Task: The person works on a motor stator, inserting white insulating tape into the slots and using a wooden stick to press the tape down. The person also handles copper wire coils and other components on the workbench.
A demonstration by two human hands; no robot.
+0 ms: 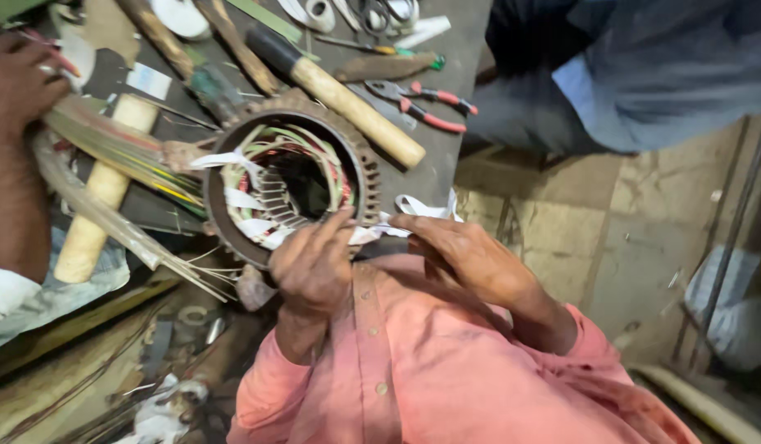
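A round finned motor stator [366, 168] lies on the dark workbench, with green and red windings and white tape strips inside its bore. My left hand [315, 265] grips the stator's near rim, fingers curled over the edge. My right hand [471, 255] is just to the right of it, its fingertips pinching a white tape strip [422, 207] that runs from the stator rim.
Another person's hand [14, 82] at the far left holds a bundle of thin sleeves [117, 144]. Two wooden-handled hammers [348, 103] [97, 210], red-handled pliers [434, 105] and scissors [380, 12] lie on the bench. A person in blue [635, 74] stands at the upper right.
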